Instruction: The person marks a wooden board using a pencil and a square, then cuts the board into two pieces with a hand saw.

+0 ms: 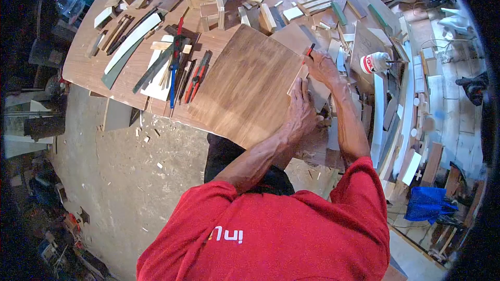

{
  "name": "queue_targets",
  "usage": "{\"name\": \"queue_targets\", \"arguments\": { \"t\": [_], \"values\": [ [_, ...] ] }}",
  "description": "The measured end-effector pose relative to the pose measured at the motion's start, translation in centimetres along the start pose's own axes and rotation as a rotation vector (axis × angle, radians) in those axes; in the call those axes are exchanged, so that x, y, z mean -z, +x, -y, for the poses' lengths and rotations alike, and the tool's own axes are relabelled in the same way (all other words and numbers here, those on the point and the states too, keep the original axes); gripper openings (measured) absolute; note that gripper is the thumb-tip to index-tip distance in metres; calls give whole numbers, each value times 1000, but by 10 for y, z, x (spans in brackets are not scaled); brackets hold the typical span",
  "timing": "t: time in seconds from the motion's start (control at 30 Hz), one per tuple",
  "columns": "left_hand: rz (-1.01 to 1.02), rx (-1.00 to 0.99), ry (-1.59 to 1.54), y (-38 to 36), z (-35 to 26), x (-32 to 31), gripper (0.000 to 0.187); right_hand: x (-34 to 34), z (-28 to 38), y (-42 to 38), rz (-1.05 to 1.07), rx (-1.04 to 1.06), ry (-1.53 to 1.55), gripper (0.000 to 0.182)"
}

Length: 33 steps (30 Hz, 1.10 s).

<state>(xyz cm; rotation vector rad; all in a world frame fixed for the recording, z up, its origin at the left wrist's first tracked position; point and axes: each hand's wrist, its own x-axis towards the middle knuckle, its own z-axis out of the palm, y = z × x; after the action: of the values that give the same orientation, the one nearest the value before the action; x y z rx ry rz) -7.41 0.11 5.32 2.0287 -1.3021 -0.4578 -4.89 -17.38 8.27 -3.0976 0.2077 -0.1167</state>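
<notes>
A brown plywood panel (245,80) lies at the front of the workbench, its near corner jutting over the edge. Along its right side, my left hand (302,106) rests with fingers stretched out, pressing on a thin, pale wooden strip (298,79) that the hand partly covers. Just beyond it, my right hand (323,67) is closed around a slim red-and-black pencil (311,49). The pencil's lower end is hidden by the fingers, so contact with the wood cannot be made out.
Red clamps (196,80) and a blue-and-red clamp (174,67) lie left of the panel among wood strips. A white glue bottle (374,63) stands to the right. Wood offcuts (315,4) crowd the far side. A blue bag (428,204) sits low at right.
</notes>
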Motion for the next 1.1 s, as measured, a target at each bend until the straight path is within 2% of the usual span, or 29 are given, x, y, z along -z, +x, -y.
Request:
{"name": "queue_targets", "arguments": {
  "t": [0.07,0.13,0.2,0.3,0.37,0.47,0.53,0.6,0.67,0.7,0.73,0.77,0.8,0.87,0.93,1.0,1.07,1.1],
  "values": [
    [-37,30,-66,-1,1,-5,105,-4,-2,-1,-60,86,-122,13],
    [-78,58,-133,1,0,-2,101,3,2,1,-43,41,-16,14],
    [3,22,2,-1,0,0,95,5,4,0,-21,-7,94,15],
    [76,1,77,-1,0,5,96,-2,0,5,68,-13,-26,16],
    [58,6,67,-1,-2,6,94,-11,-6,1,14,-126,192,19],
    [59,4,86,-1,0,4,89,-3,-1,3,25,-38,124,21],
    [80,-12,105,0,6,-11,87,-1,3,1,72,-55,35,21],
    [-133,7,30,1,9,-20,80,5,7,-4,119,-72,-57,22],
    [-64,-21,109,2,7,-12,76,15,12,-11,-352,-255,365,21],
    [9,-44,187,1,6,-7,72,17,14,-17,-357,-256,364,21],
    [10,-52,191,2,7,-9,72,20,15,-25,-472,-460,588,20],
    [-79,-75,215,3,11,-12,67,23,16,-34,-589,-663,815,20],
    [-166,-100,240,6,13,-14,62,23,19,-46,-604,-666,815,20],
    [-158,-112,220,14,23,-6,57,14,26,-81,-734,-740,524,20],
    [-136,-142,192,18,21,10,53,-4,34,-113,-747,-793,543,22],
    [-180,41,183,23,8,31,51,-13,44,-140,-766,-851,559,25],
    [-198,57,176,36,20,16,53,-15,63,-151,-844,-758,967,21],
    [-233,99,170,42,27,7,56,-19,65,-156,-865,-772,961,21]
  ]
}}
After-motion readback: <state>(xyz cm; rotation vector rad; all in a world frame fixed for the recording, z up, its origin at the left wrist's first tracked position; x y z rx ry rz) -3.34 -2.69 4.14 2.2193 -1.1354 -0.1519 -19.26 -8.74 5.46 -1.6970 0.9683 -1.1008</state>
